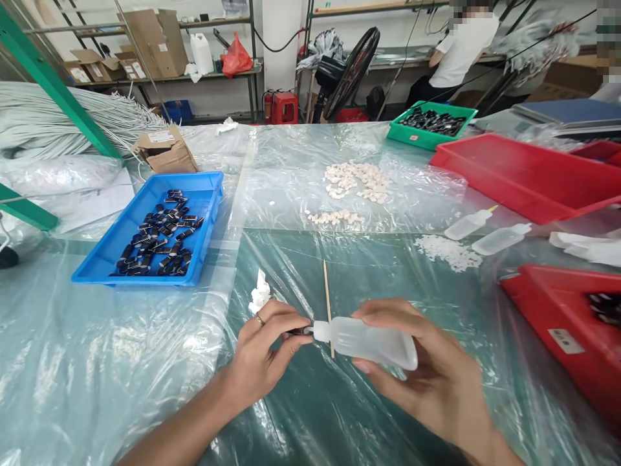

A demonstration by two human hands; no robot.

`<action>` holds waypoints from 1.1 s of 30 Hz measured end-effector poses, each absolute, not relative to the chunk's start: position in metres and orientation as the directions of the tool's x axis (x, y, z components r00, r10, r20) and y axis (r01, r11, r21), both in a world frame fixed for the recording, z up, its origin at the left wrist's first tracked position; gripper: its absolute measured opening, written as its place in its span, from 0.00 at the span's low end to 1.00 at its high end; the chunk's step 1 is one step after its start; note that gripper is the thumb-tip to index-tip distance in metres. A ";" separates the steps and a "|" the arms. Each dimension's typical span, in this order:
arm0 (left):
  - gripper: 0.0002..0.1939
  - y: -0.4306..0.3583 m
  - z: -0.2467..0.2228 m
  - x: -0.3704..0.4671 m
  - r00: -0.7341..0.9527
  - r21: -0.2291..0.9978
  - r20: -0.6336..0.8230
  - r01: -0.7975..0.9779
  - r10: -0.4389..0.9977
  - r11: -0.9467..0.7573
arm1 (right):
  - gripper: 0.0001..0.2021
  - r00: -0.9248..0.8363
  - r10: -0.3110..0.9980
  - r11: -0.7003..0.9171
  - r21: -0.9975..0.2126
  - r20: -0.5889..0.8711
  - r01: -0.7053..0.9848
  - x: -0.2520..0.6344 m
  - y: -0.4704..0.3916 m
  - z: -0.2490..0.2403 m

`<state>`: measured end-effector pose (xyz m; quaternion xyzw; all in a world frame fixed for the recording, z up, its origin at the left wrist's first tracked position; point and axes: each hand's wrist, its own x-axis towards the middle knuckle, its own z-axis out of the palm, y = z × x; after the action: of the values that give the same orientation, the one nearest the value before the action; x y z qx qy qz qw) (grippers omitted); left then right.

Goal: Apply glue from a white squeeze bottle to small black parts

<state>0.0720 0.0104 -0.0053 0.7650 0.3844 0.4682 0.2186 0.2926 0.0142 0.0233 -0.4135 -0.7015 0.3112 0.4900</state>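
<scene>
My right hand [422,362] is wrapped round a translucent white squeeze bottle [371,340], which lies nearly level with its nozzle pointing left. Between the thumb and fingers of my left hand [266,346] is a small dark part [297,332], mostly hidden by the fingertips. The bottle's tip meets this part; the exact contact point is too small to tell. Beneath the bottle a thin wooden stick [326,291] lies on the plastic-covered table [286,259]. A crumpled white tissue [261,292] sits just beyond my left hand.
A blue tray [208,226] of black parts stands left. Small beige pieces [359,180] and white pieces [451,252] lie in piles. Two more bottles [468,224] rest at right, near red trays [524,175] and a green tray [398,133]. A person [466,48] is at the back.
</scene>
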 end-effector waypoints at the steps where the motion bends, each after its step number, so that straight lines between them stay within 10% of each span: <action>1: 0.09 0.011 -0.005 0.072 0.273 0.682 0.562 0.381 0.781 -0.624 | 0.17 -0.182 0.874 0.485 -0.829 0.450 0.279 0.292 0.013 0.024; 27: 0.07 0.011 -0.004 0.070 0.284 0.685 0.543 0.395 0.790 -0.612 | 0.25 -0.200 0.821 0.560 -0.684 0.535 0.467 0.294 0.002 0.020; 33: 0.09 0.010 -0.004 0.071 0.311 0.740 0.495 0.338 0.811 -0.582 | 0.19 -0.031 0.945 0.325 -0.932 0.324 0.158 0.292 0.015 0.023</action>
<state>0.0709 0.0105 -0.0043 0.7662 0.3749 0.4514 0.2621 0.2919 0.0151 0.0226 -0.4483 -0.6154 0.3696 0.5327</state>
